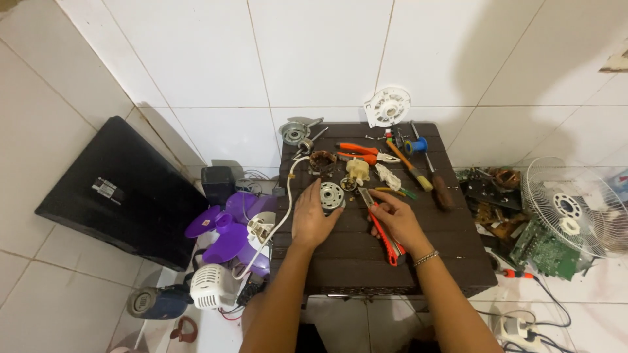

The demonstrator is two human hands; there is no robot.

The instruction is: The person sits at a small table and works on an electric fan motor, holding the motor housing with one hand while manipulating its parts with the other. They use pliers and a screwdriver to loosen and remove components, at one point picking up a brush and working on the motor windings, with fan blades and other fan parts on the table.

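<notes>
My left hand (313, 219) rests on the dark brown table (353, 261), its fingers around a round metal motor part (331, 196). My right hand (399, 219) grips red-handled pliers (386, 238), whose jaws point toward the motor part. Just beyond lie a cream plastic plug piece (357, 171), a copper-wound coil (322, 160), orange-handled pliers (360, 151) and a white connector (388, 176). A white cord (288, 196) runs off the table's left edge.
Screwdrivers (418, 173) lie at the table's right. A white round cover (387, 106) leans on the tiled wall. Purple fan blades (226, 229) and a white fan housing (209, 286) sit on the floor left, a wire fan guard (572, 206) and circuit boards (540, 245) right.
</notes>
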